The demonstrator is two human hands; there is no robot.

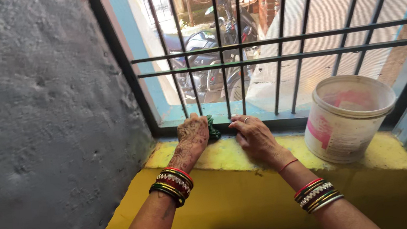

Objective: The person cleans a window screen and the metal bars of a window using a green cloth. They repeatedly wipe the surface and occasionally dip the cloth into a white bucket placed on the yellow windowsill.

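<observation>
My left hand (192, 136) rests on the yellow window ledge (227, 156) at the foot of the dark metal grille (277, 56). Its fingers are closed around a small green cloth (213, 127), which sticks out to the right of the hand. My right hand (254, 135) lies flat beside it on the ledge, fingers spread and pointing left toward the cloth, with a ring on one finger. Both wrists carry stacks of red, green and white bangles.
A white plastic bucket (348, 116) with pink patches stands on the ledge at the right. A rough grey wall (42, 119) fills the left side. Beyond the bars a parked motorcycle (213, 54) stands in a sunlit yard.
</observation>
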